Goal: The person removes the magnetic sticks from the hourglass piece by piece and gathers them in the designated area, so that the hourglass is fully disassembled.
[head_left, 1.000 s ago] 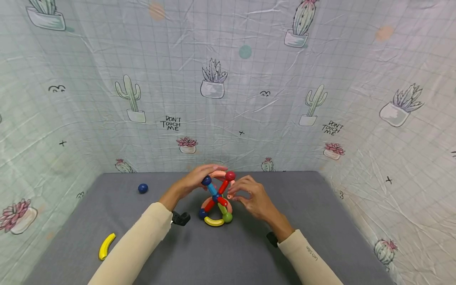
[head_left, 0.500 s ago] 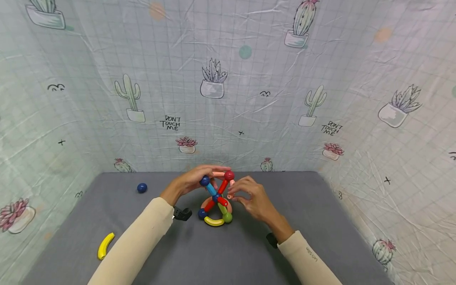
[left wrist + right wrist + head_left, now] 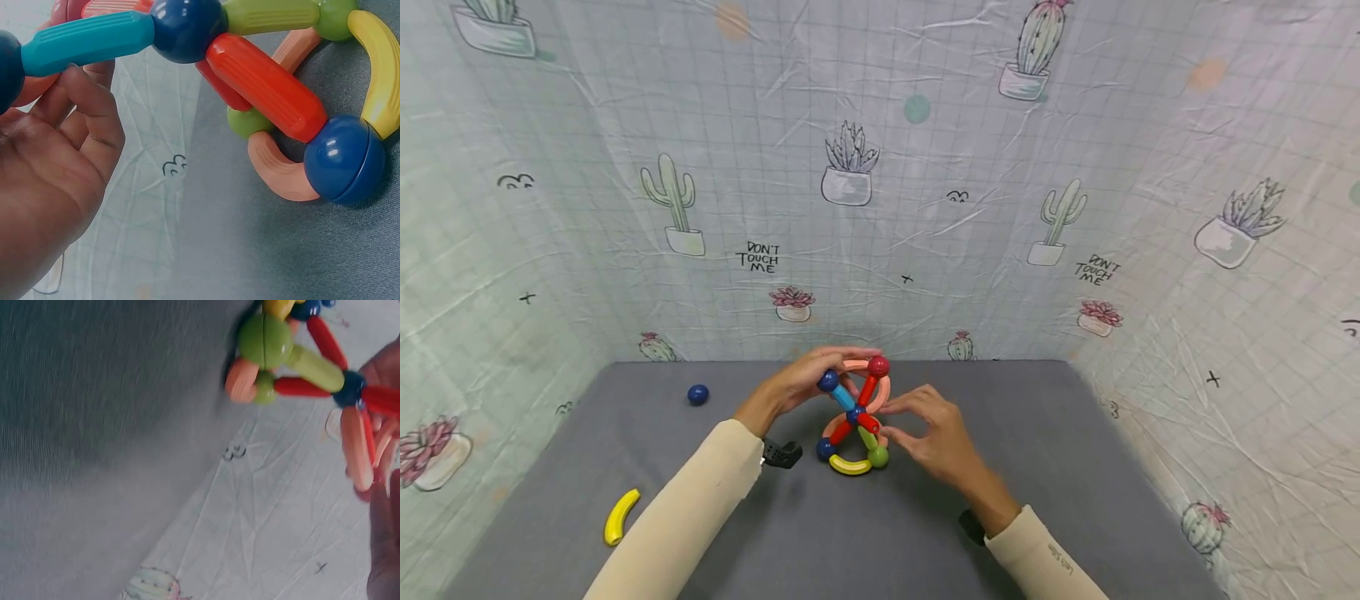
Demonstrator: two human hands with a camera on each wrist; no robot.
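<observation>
A magnetic stick-and-ball structure [image 3: 856, 414] stands on the table, with a yellow curved stick [image 3: 850, 465] at its base. My left hand [image 3: 790, 385] grips its upper left, fingers curled behind the cyan stick [image 3: 90, 42] and along the salmon curved stick at the top. The red ball [image 3: 878, 367] sits at the upper right; another salmon curved stick [image 3: 882, 396] runs down from it. My right hand [image 3: 942, 433] is beside the structure's right, thumb and fingers spread near that curve and the short red stick [image 3: 868, 423]. Whether the fingertips touch is unclear.
A loose dark blue ball [image 3: 697, 394] lies on the grey table [image 3: 1015, 467] at the back left. Nearer the front left is a loose yellow curved stick [image 3: 622, 517]. A patterned cloth wall [image 3: 880, 275] rises behind and along both sides.
My right fingers have released the salmon curved stick, spread and moved slightly down. That curve now bends in toward the structure's middle. My left hand keeps its grip as the top shifts slightly left.
</observation>
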